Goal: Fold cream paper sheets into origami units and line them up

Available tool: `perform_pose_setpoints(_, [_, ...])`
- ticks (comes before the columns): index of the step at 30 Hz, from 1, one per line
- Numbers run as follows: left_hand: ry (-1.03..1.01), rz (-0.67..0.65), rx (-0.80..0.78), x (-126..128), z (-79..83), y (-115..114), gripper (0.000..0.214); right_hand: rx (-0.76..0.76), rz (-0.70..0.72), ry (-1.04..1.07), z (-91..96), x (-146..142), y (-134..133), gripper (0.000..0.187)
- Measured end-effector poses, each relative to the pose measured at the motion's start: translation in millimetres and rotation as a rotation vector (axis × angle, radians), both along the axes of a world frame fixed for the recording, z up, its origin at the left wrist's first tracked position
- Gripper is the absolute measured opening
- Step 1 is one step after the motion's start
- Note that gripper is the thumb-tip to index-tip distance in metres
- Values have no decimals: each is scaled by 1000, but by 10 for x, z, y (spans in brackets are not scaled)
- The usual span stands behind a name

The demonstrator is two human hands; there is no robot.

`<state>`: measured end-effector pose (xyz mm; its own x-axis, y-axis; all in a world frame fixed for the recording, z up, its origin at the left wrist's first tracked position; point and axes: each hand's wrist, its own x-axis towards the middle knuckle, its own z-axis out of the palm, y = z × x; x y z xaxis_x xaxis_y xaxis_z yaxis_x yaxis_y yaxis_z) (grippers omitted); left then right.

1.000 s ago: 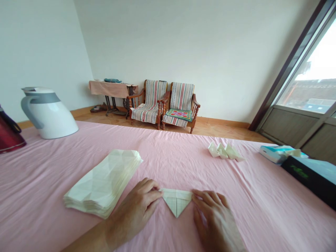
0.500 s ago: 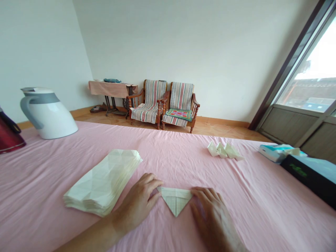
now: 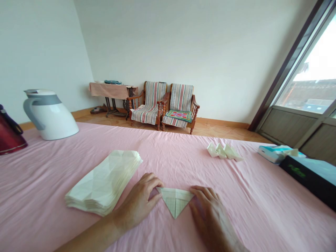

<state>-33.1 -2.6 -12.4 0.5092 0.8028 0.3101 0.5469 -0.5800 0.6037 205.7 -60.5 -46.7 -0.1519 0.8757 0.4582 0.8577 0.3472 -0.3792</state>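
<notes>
A folded triangle of pale paper lies point-down on the pink cloth near the front edge. My left hand rests at its left corner, fingers curled with the tips pinching the top edge. My right hand lies at its right corner, fingers bent and pressing that corner down. A thick stack of creased paper sheets sits just left of my left hand. Three small folded paper pieces lie further back on the right.
A white jug and a dark red vessel stand at the far left. A tissue box and a black box sit at the right edge. Two striped chairs and a small table stand by the far wall.
Both hands have shifted slightly along the triangle's top corners; the paper has stayed in place. The view has tilted a little.
</notes>
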Motion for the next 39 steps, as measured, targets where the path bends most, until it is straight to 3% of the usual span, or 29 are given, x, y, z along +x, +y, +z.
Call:
perform_pose_setpoints(8, [-34,4,-19,39,48,-64,20,106,13,11,-21,0,-5,33])
perform_pose_setpoints(13, [-71,49,117,36,117,-51,20,142,37,58,14,-27,-20,34])
perform_pose_setpoints(17, [-156,69,326,26,134,56,19,86,164,106,192,-77,-94,23])
perform_pose_setpoints(22, [-193,-2,419,100,237,165,20,-49,339,153,371,-105,-167,13])
perform_pose_setpoints(29, [-152,-190,521,301,296,164,22,-85,189,260,237,-80,-109,12])
perform_pose_setpoints(35, [-215,-214,430,343,240,136,21,-106,83,246,120,-77,-16,9])
perform_pose_setpoints(37, [-281,-174,322,350,195,138,22,-121,67,236,121,-85,1,6])
perform_pose_setpoints(39, [-353,-93,177,355,137,140,36,-131,57,232,136,-93,9,6])
